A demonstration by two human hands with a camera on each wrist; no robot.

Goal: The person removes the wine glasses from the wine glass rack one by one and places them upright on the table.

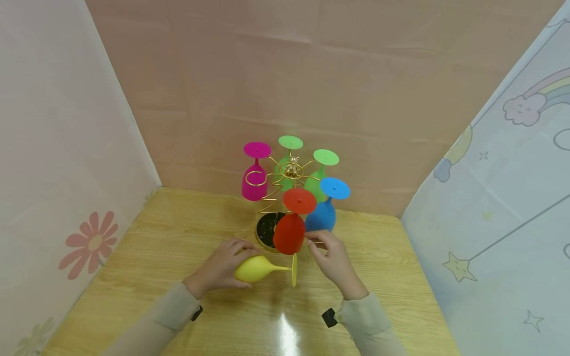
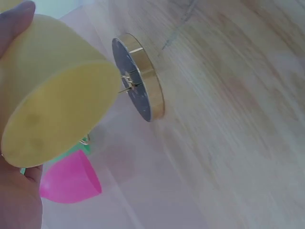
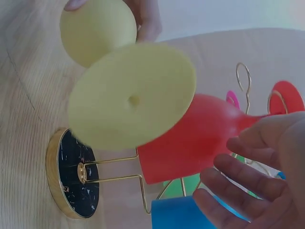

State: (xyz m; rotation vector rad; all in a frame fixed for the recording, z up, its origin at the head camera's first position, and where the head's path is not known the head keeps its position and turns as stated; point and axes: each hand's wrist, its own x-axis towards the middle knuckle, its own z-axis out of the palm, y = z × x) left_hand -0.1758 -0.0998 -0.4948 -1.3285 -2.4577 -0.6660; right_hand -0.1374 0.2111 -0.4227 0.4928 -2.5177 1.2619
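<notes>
My left hand (image 1: 227,264) grips a yellow goblet (image 1: 254,269) round its bowl. The goblet lies sideways, its round foot pointing right; its open mouth faces the camera in the left wrist view. My right hand (image 1: 331,257) is at the right side of a red goblet (image 1: 289,235), fingers loosely bent with the fingertips close to its bowl. That red goblet hangs upside down on a gold wire rack (image 1: 269,205). Blue (image 1: 321,216), magenta (image 1: 254,185) and two green goblets (image 1: 315,188) hang there too, feet up.
The rack stands on a round black base (image 1: 265,230) with a gold rim. A bare wire ring (image 1: 246,178) juts out at its front left. A small gold bear (image 1: 292,165) tops it. Beneath is a wood-grain table (image 1: 213,316), with a plain backdrop (image 1: 285,74) behind and patterned side walls.
</notes>
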